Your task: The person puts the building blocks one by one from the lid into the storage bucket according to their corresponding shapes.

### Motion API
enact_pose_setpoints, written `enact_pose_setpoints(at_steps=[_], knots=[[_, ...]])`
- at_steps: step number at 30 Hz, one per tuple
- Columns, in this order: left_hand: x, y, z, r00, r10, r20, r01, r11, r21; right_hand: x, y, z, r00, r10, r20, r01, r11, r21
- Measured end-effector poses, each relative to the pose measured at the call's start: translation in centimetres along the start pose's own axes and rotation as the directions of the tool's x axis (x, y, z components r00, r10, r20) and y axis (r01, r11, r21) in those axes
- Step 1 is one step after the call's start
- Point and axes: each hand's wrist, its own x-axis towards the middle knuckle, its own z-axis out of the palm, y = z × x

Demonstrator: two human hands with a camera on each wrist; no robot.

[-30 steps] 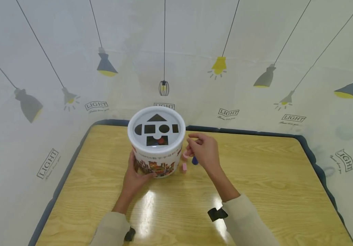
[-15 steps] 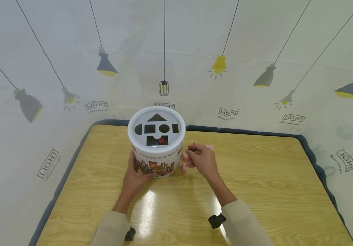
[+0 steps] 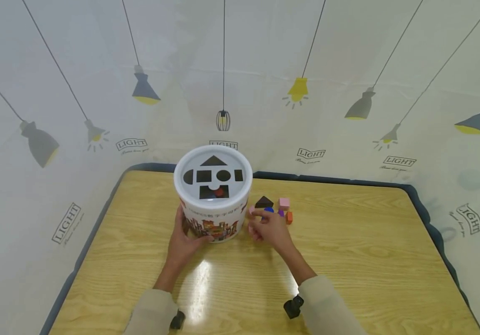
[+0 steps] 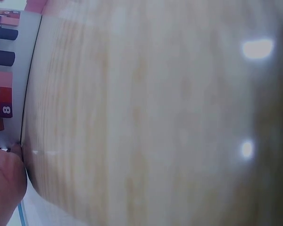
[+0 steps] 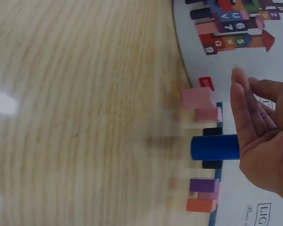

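A white bucket [image 3: 212,214] with a printed block picture stands on the table, its lid [image 3: 194,188] cut with shaped holes. My left hand [image 3: 185,244] holds its near left side, thumb across the front and fingers partly hidden. My right hand [image 3: 271,228] hovers right of the bucket over a cluster of blocks, nothing visible between its fingers. By those fingers stand a blue cylinder [image 5: 214,148] and two pink blocks [image 5: 197,97]. A dark triangular block [image 3: 264,202], a pink cube [image 3: 283,203], a purple block [image 5: 203,185] and an orange block [image 3: 289,217] stand beyond.
A red piece [image 3: 219,191] shows inside the bucket through the lowest hole. The wooden table [image 3: 361,251] spreads on both sides of the bucket. A lamp-printed wall covering [image 3: 261,107] rises behind the table's dark edge.
My right hand has come down from beside the lid's rim to the blocks, uncovering the dark triangle, pink cube, purple and orange blocks. The left hand and bucket stay in place.
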Motion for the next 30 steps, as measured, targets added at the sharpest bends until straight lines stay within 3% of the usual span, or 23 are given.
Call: enact_pose_setpoints(at_steps=[5,12,30], knots=[[0.1,-0.5,0.0,1.000,0.000,-0.008,0.000,1.000,-0.003,0.2,1.2,0.5,0.999,-0.001,0.046,0.001,1.000,0.008],[0.8,-3.3,0.3,0.999,0.003,-0.034,-0.003,1.000,0.001,0.2,2.2,1.0,0.997,0.030,0.072,-0.031,0.999,0.012],[0.6,-3.5,0.2,0.999,0.023,-0.037,-0.023,1.000,0.006,0.1,3.2,1.7,0.995,0.025,0.099,-0.032,0.997,0.064]])
